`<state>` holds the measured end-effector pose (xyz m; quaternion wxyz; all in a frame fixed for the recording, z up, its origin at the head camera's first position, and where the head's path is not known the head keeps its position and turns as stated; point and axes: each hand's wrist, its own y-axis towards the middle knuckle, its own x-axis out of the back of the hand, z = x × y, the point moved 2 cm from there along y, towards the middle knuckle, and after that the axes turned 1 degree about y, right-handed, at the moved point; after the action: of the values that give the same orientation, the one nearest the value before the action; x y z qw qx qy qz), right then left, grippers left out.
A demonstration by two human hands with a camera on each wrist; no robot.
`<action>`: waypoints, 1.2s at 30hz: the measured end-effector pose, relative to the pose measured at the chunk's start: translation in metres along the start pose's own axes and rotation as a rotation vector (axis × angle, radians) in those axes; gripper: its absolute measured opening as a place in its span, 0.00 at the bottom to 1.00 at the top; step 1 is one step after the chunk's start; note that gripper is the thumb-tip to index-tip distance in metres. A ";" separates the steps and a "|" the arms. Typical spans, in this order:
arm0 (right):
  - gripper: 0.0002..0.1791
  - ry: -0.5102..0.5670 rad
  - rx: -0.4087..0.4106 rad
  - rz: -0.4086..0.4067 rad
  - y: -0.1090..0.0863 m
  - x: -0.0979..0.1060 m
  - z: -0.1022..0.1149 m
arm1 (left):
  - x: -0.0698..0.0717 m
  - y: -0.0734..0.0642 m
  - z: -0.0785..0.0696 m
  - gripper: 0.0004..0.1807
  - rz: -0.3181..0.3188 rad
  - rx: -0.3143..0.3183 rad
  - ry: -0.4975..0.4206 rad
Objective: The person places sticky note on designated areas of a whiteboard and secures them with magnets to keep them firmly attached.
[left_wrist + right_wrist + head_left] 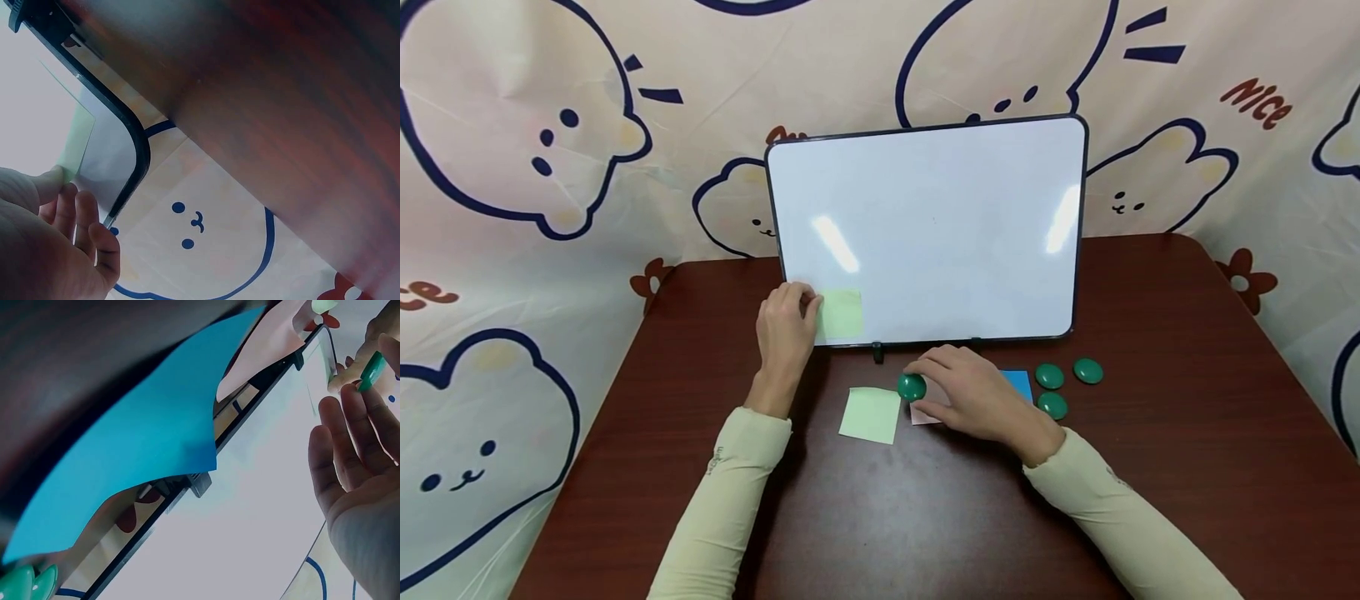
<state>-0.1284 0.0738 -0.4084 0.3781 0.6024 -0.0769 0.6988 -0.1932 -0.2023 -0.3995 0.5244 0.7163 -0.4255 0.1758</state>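
A whiteboard (pixel 932 233) with a dark frame stands upright on the table. My left hand (pixel 787 321) is at its lower left corner, thumb and fingertips pinching the left edge of a pale green sticky note (pixel 841 314) that lies against the board. In front of the board, my right hand (pixel 970 392) holds a round green magnet (pixel 912 387) between thumb and fingers. The right wrist view shows that magnet (pixel 372 372) edge-on at the fingertips. Below the right hand are a pink sticky note (pixel 927 413), partly hidden, and a blue sticky note (pixel 144 437).
Another pale green sticky note (pixel 870 415) lies on the dark wooden table (pixel 880 517), left of the right hand. Several green magnets (pixel 1049 377) sit to the right of the blue note. A small black foot (pixel 877 353) supports the board. Printed cloth (pixel 835 67) hangs behind.
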 end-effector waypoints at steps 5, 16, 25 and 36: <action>0.21 -0.017 0.016 -0.014 0.003 0.000 0.003 | 0.000 0.000 0.000 0.08 0.000 0.002 0.006; 0.21 -0.057 0.080 -0.085 0.009 -0.004 0.005 | 0.000 0.000 0.001 0.08 0.001 0.001 -0.003; 0.22 -0.040 0.079 -0.097 0.019 -0.002 0.009 | 0.002 0.001 0.000 0.08 0.006 0.018 -0.009; 0.23 -0.060 0.069 -0.082 0.026 -0.002 0.011 | 0.000 0.000 0.000 0.08 0.014 0.029 -0.011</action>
<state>-0.1354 0.0484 -0.3982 0.3827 0.6386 -0.0393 0.6665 -0.1936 -0.2021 -0.3996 0.5102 0.7218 -0.4309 0.1816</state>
